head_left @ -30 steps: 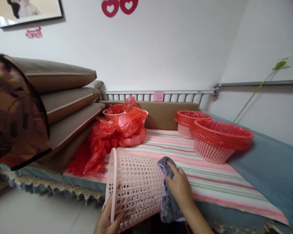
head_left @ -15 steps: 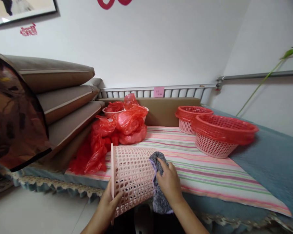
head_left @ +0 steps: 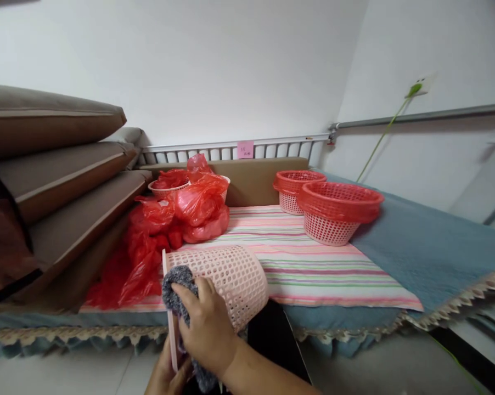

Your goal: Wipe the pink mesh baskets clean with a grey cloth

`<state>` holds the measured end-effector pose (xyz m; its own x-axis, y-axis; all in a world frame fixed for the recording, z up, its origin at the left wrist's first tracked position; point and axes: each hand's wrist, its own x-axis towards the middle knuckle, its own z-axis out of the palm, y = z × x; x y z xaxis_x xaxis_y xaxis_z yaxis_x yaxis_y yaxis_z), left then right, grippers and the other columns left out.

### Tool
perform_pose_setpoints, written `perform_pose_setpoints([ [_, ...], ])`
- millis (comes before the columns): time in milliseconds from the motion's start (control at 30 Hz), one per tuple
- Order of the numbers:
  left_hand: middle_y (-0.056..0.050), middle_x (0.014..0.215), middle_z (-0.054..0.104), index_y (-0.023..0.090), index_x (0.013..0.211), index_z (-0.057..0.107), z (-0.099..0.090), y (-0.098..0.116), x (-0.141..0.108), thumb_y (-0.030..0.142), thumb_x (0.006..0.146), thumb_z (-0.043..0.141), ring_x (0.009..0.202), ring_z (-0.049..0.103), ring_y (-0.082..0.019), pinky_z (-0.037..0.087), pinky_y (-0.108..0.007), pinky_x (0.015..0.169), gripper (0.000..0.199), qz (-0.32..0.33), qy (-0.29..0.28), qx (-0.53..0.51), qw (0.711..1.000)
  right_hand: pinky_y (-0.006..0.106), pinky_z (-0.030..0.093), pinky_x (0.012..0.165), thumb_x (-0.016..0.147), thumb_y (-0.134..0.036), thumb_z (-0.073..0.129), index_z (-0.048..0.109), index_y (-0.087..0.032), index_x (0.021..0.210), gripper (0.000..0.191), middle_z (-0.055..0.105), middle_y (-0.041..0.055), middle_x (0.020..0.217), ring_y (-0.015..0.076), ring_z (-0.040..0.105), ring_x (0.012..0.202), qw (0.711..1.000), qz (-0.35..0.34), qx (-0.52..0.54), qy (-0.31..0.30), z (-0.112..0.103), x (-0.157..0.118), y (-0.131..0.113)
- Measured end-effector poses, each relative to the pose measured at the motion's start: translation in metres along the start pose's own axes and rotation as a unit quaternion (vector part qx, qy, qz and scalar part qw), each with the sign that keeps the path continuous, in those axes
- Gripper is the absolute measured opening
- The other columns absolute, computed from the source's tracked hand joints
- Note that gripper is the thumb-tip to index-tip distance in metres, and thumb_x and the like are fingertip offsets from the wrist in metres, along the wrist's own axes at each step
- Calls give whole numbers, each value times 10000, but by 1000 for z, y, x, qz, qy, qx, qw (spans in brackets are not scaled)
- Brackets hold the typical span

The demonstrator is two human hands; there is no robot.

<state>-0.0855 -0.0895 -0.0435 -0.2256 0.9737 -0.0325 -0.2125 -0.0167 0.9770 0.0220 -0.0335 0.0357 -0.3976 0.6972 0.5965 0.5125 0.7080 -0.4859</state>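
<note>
cloth (head_left: pixel 178 281) moved along pink basket (head_left: pixel 233 274); red bags (head_left: pixel 341 204) line two baskets (head_left: pixel 328 230)

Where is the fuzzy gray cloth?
In the head view, the gray cloth is low, left of centre, held in the right hand at the rim end of the pink perforated basket.

Soft, even light greys the wall (head_left: pixel 231 71), glints on red bags (head_left: pixel 200 203), and wide-angle distortion stretches the edges.

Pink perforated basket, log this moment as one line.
left hand: holding pink perforated basket; right hand: pressing gray cloth against basket; basket: sideways; beyond: two red-lined baskets
</note>
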Motion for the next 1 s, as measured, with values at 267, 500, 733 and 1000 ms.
perform_pose_setpoints([
  [267, -111, 1072, 724, 232, 1255, 533, 20, -7, -11, 528, 615, 742, 1088, 604, -354, 438, -470, 993, 735, -5, -17, -5, 1000, 335, 421, 849, 728, -97, 501, 535, -202, 1247, 531, 528, 122, 1065, 248, 491, 1021, 947, 254, -189, 54, -52, 3, 121],
  [500, -142, 1171, 673, 209, 1395, 324, 19, 15, -7, 452, 582, 798, 1131, 572, -363, 434, -460, 994, 971, -31, -50, -40, 998, 290, 408, 774, 740, -110, 500, 537, -210, 1240, 511, 535, 98, 973, 238, 504, 959, 929, 282, -232, 56, -63, -5, 141],
  [733, -237, 1391, 445, 204, 1440, 46, 27, 51, 10, 385, 684, 746, 1135, 560, -375, 511, -481, 844, 1045, -61, -50, -60, 995, 325, 431, 761, 768, -151, 490, 533, -210, 1249, 487, 536, 104, 954, 254, 526, 927, 927, 286, -237, 47, -61, -5, 147],
  [1000, -184, 1290, 576, 195, 1456, 45, 16, 20, 4, 425, 703, 723, 1162, 552, -328, 430, -453, 984, 1039, -1, -110, -47, 993, 371, 408, 951, 701, -92, 483, 555, -209, 1224, 541, 532, 104, 1153, 246, 490, 1102, 983, 167, -65, 31, -15, 12, 56],
])
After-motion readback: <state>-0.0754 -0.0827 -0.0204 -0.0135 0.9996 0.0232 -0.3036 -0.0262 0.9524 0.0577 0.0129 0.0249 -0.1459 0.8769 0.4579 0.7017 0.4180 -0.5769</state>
